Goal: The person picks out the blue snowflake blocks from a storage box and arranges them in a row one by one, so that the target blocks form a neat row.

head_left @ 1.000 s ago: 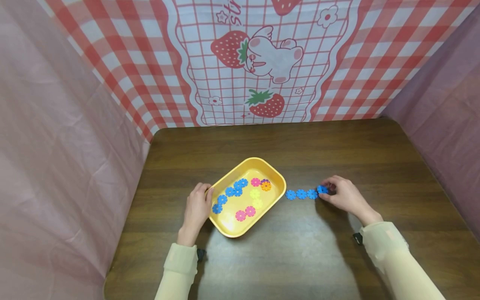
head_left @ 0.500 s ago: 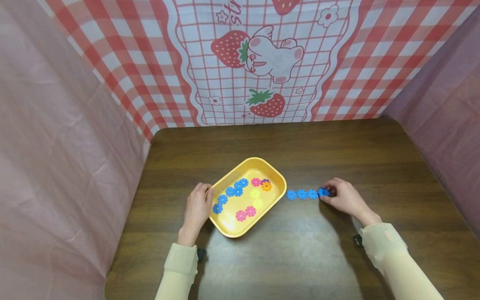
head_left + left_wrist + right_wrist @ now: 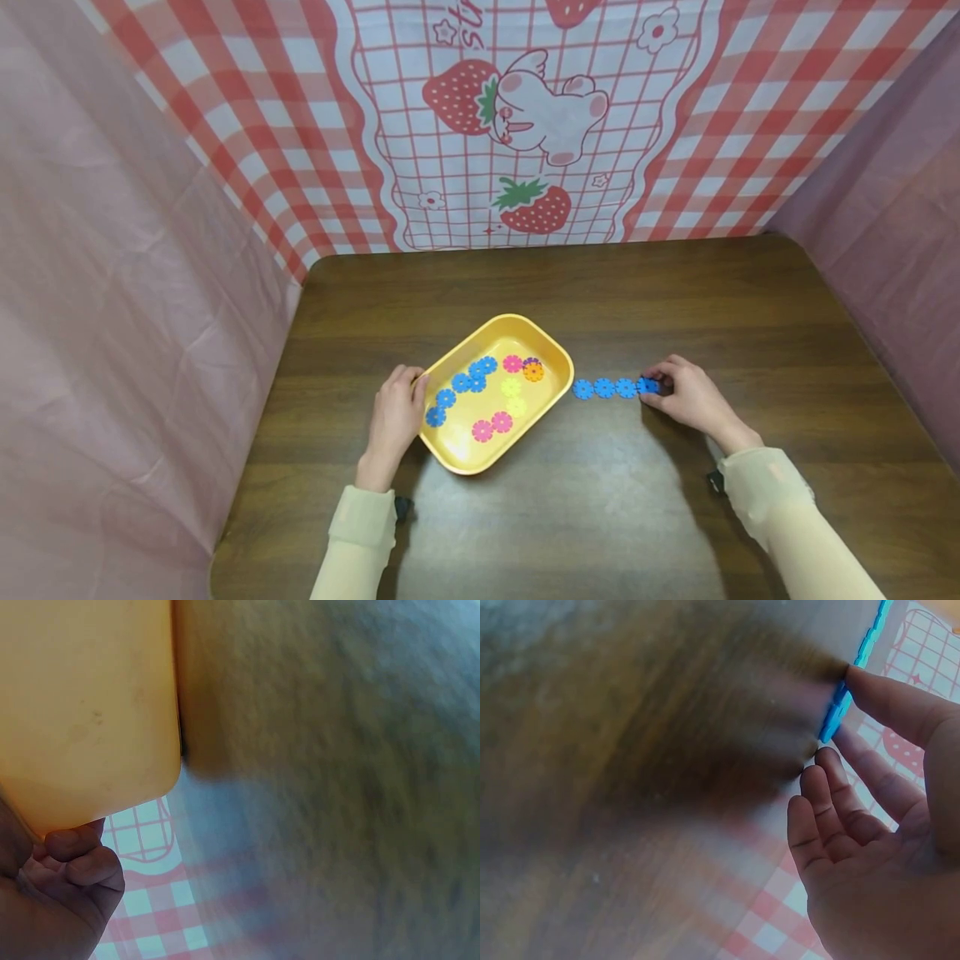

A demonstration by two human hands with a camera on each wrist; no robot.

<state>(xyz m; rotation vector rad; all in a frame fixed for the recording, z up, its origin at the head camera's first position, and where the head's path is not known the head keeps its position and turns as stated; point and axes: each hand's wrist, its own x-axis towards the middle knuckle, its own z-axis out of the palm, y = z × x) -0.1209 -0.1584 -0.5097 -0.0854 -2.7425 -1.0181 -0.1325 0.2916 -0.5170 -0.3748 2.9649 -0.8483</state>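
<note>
My left hand (image 3: 393,417) grips the left edge of a yellow plastic tray (image 3: 549,357), and the left wrist view shows curled fingers at the wall of the tray (image 3: 90,712). To the right of the tray, my right hand (image 3: 693,400) pinches a blue notched disc (image 3: 647,386) between thumb and index finger, low at the table. That disc stands at the right end of a short row of flat blue discs (image 3: 603,388). In the right wrist view the blue row (image 3: 866,645) appears edge-on, and the other fingers of my right hand (image 3: 885,847) are loosely bent.
Inside the tray lie several blue discs (image 3: 461,383), pink discs (image 3: 482,431), pale yellow discs (image 3: 515,407) and an orange disc (image 3: 533,372) overlapping a purple one. The wooden table (image 3: 600,500) meets a strawberry-print cloth (image 3: 540,208) at the back.
My right hand has lowered the blue disc slightly to the end of the row, where it now lies in line with the others. The left hand and tray stay almost still.
</note>
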